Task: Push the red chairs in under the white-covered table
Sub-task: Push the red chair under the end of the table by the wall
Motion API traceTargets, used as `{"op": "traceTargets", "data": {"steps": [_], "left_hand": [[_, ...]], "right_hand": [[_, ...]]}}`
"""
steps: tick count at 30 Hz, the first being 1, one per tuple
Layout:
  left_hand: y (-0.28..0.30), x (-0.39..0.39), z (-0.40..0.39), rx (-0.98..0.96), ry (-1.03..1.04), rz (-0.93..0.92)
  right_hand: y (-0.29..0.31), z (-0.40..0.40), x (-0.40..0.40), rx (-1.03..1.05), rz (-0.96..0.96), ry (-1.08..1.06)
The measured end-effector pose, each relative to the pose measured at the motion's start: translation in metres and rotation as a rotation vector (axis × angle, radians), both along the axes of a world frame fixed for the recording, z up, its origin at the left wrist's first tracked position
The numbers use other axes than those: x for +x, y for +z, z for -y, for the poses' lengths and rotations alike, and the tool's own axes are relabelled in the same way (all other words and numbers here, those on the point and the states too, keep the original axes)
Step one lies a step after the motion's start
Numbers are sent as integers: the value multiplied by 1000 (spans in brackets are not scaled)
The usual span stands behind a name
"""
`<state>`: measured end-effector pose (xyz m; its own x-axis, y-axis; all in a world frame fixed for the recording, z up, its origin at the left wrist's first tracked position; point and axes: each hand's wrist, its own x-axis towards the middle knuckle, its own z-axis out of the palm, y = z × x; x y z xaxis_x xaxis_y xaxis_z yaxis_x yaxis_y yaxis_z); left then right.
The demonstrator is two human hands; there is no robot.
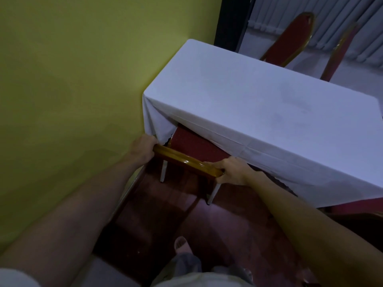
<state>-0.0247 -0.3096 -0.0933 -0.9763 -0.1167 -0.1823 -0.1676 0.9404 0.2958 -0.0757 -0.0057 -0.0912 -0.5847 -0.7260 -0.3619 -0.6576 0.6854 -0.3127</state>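
A red chair [192, 146] with a gold frame stands at the near left corner of the white-covered table [248, 96]. Its seat is hidden under the hanging cloth; only the red back and gold top rail show. My left hand [143, 149] grips the left end of the rail. My right hand [232, 171] grips the right end. Two more red chairs [290, 40] stand on the far side of the table, their backs rising above its edge. Part of another red chair [360, 206] shows at the table's near right.
A yellow-green wall [72, 100] runs close along the left, touching the table's end. The floor [228, 224] is dark reddish tile. My foot in a sandal [182, 245] stands just behind the chair. Pale vertical blinds [339, 23] hang at the back right.
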Motion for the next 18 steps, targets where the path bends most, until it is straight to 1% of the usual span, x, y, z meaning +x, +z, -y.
{"op": "traceTargets", "data": {"steps": [11, 15, 18], "left_hand": [[5, 6, 4, -17, -47, 11], [14, 9, 6, 33, -103, 75], [19, 16, 0, 89, -67, 51]], "right_hand": [[-1, 7, 6, 25, 36, -4], [0, 7, 8, 29, 1, 8], [-4, 8, 12, 23, -41, 3]]}}
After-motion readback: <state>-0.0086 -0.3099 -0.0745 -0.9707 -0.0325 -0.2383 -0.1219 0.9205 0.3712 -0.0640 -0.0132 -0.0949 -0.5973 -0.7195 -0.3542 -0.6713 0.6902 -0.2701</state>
